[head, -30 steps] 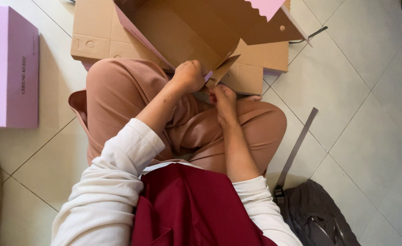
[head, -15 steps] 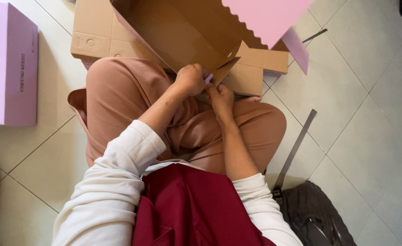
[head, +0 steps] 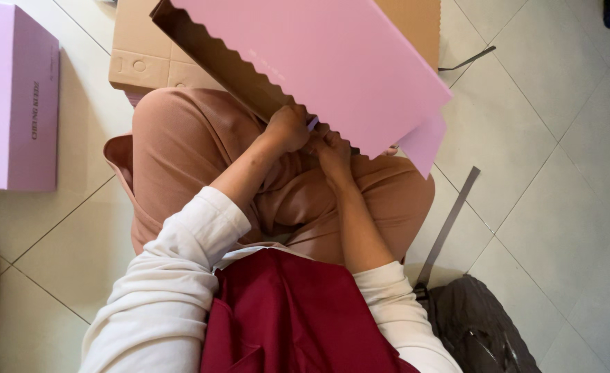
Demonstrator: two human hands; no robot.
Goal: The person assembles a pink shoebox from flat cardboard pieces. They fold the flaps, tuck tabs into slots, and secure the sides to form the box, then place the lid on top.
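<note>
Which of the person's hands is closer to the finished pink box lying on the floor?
Left. The left hand grips the pink cardboard sheet over the lap, on the side toward the closed pink box. The right hand sits just beyond it, farther from that box.

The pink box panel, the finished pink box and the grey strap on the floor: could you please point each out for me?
pink box panel [head: 332, 62], head view, middle of its pink outer face.
finished pink box [head: 4, 103], head view, its top face.
grey strap [head: 450, 221], head view, midway along its length.
</note>
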